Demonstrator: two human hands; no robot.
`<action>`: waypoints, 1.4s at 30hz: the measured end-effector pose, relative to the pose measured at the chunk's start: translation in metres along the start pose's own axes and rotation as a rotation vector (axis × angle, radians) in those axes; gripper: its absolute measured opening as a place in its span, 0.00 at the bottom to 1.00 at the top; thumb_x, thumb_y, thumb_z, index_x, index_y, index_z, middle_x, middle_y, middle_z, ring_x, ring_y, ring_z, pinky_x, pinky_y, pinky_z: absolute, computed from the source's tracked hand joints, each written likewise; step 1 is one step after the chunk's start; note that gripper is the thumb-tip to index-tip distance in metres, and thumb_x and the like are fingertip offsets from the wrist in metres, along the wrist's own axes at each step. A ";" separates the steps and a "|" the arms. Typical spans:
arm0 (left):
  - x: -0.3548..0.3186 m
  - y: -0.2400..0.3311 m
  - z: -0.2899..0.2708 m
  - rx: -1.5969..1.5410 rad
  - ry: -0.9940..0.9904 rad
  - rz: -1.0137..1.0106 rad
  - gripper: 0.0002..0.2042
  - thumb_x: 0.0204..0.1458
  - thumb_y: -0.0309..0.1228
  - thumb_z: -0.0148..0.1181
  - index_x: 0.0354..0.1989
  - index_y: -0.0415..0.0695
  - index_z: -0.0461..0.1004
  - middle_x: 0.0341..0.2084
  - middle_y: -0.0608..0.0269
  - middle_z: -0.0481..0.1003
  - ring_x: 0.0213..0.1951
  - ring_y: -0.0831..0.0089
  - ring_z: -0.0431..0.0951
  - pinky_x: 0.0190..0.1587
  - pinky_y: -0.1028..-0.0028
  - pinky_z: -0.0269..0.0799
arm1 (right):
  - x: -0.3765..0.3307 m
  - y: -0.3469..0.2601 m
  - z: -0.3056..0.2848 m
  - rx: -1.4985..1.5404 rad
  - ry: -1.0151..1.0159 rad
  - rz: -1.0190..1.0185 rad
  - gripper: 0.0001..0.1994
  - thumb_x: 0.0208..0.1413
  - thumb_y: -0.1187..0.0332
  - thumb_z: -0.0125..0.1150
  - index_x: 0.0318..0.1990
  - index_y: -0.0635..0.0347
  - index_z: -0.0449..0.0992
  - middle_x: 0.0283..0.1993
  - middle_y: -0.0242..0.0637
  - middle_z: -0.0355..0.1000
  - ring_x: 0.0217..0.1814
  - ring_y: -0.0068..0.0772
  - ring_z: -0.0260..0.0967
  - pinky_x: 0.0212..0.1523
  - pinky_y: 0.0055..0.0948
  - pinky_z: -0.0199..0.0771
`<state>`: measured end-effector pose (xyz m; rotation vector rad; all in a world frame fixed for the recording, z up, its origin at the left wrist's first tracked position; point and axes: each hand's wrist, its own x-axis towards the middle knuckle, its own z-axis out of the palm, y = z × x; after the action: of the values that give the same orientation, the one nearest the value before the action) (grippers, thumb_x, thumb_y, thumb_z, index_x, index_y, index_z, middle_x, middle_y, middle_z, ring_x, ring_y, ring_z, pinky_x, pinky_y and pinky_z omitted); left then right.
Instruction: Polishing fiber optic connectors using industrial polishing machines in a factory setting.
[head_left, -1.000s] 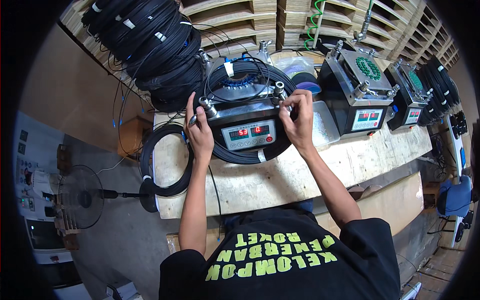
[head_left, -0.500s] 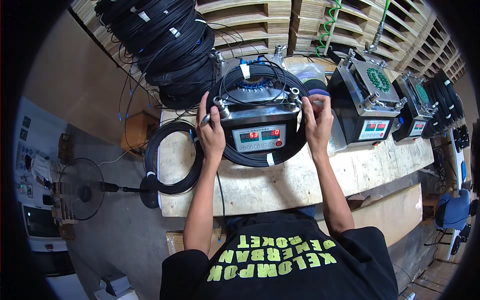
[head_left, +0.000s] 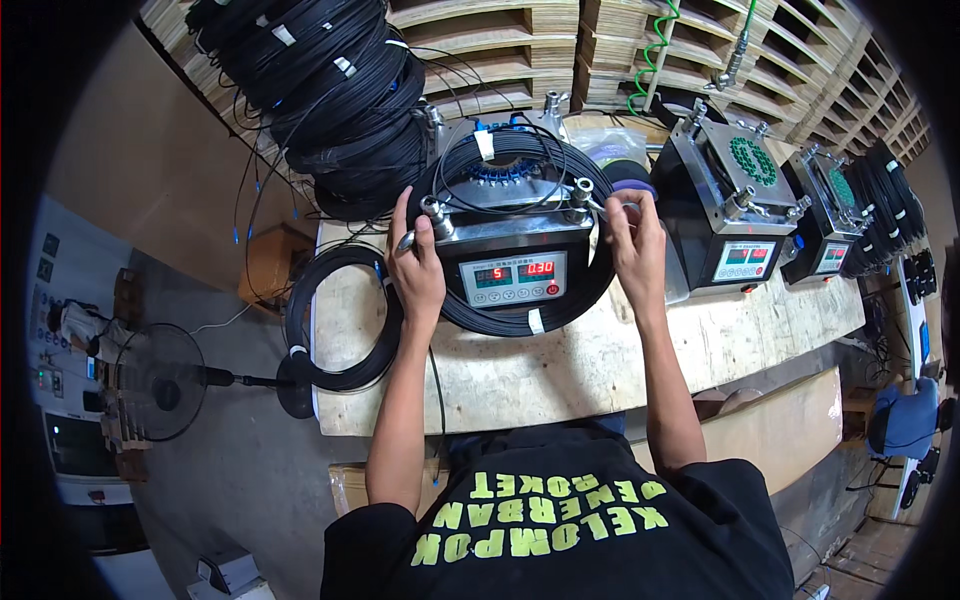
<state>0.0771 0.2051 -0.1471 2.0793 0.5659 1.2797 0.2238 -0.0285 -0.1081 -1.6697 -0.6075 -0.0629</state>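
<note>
A polishing machine (head_left: 520, 232) with a metal top, corner posts and a lit red display (head_left: 514, 279) stands on the bench in front of me. A large coil of black cable (head_left: 486, 322) loops around its front and over its top, where blue-tipped ends sit in a round fixture (head_left: 503, 172). My left hand (head_left: 417, 272) is closed at the front left post, a silver clamp lever (head_left: 406, 241) between thumb and fingers. At the front right post, my right hand (head_left: 637, 240) pinches another clamp lever (head_left: 597, 207). Both hands are beside the coil; some fingers are hidden.
On the left lie a smaller black cable coil (head_left: 302, 350) and a tall stack of coils (head_left: 350, 130). Two similar machines (head_left: 745, 190) stand to the right, with more coils (head_left: 890, 215) beyond. A standing fan (head_left: 165, 382) is left of the bench (head_left: 700, 340). Wooden pallets (head_left: 480, 28) rise behind.
The digits on the front machine's display have changed. My hands remain at the same two posts, with only slight finger movement. The whole view has shifted slightly.
</note>
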 end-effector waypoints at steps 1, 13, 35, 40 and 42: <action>0.001 0.006 -0.001 -0.026 0.021 0.027 0.25 0.69 0.45 0.41 0.63 0.39 0.68 0.25 0.60 0.70 0.28 0.71 0.66 0.37 0.71 0.65 | -0.003 0.001 0.002 0.008 0.004 -0.098 0.09 0.66 0.68 0.58 0.43 0.65 0.70 0.24 0.31 0.68 0.26 0.16 0.60 0.25 0.23 0.60; 0.000 0.004 -0.003 0.006 0.047 0.052 0.25 0.69 0.46 0.40 0.63 0.40 0.68 0.36 0.52 0.77 0.38 0.64 0.74 0.48 0.68 0.69 | -0.033 0.012 0.019 0.141 0.167 -0.102 0.11 0.60 0.71 0.66 0.42 0.66 0.70 0.26 0.30 0.65 0.26 0.16 0.60 0.25 0.21 0.60; -0.006 0.009 -0.006 -0.092 -0.042 -0.137 0.27 0.67 0.49 0.44 0.62 0.39 0.68 0.49 0.41 0.76 0.51 0.48 0.78 0.54 0.62 0.71 | -0.078 0.031 0.041 -0.819 -0.289 -0.403 0.12 0.55 0.60 0.65 0.38 0.53 0.69 0.40 0.40 0.59 0.46 0.41 0.60 0.48 0.42 0.51; 0.000 -0.003 -0.003 0.003 -0.007 -0.017 0.28 0.68 0.52 0.40 0.65 0.43 0.67 0.36 0.51 0.78 0.39 0.64 0.76 0.48 0.68 0.70 | -0.073 0.025 0.044 -0.803 -0.264 -0.344 0.15 0.52 0.59 0.68 0.39 0.55 0.70 0.42 0.41 0.61 0.48 0.42 0.60 0.47 0.41 0.51; -0.002 -0.009 -0.003 -0.014 0.005 0.011 0.28 0.68 0.51 0.41 0.65 0.42 0.66 0.39 0.50 0.78 0.40 0.64 0.76 0.49 0.68 0.70 | -0.071 0.026 0.041 -0.714 -0.229 -0.422 0.13 0.51 0.65 0.69 0.38 0.57 0.69 0.39 0.40 0.62 0.44 0.44 0.62 0.44 0.41 0.55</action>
<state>0.0729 0.2117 -0.1538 2.0711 0.5465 1.2921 0.1622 -0.0169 -0.1665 -2.2184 -1.2049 -0.4400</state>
